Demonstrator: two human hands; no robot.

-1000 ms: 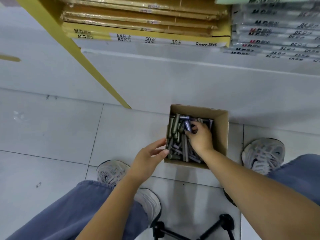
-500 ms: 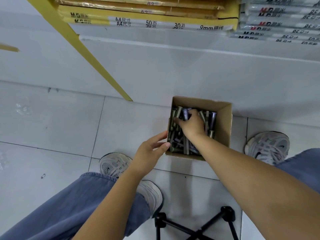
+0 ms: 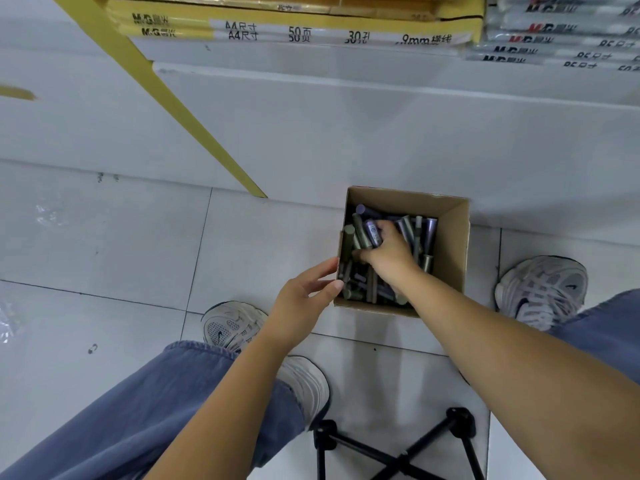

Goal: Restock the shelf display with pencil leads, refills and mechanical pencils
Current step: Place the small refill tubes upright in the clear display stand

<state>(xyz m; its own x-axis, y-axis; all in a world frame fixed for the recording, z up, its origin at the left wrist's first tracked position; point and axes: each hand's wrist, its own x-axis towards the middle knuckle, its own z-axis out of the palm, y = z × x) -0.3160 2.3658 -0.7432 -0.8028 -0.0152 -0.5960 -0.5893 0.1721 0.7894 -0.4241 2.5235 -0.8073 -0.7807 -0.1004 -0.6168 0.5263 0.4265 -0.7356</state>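
An open brown cardboard box [image 3: 453, 251] stands on the tiled floor against the shelf base, filled with several olive and purple lead tubes [image 3: 424, 233]. My right hand [image 3: 388, 252] is inside the box, fingers closed around a small bunch of tubes, a purple tube [image 3: 372, 233] showing on top. My left hand [image 3: 304, 299] rests at the box's left wall, fingers spread, with the fingertips touching the cardboard.
The white shelf base [image 3: 381, 133] runs behind the box. Yellow paper packs [image 3: 294, 26] and grey packs [image 3: 561, 39] lie on the shelf above. A yellow post [image 3: 180, 109] slants down to the floor. A black folding stool frame [image 3: 394, 448] sits between my shoes.
My right hand has shifted left inside the box and gathered tubes into its grip. My left hand has moved up to the box's left wall. The camera has dipped slightly.
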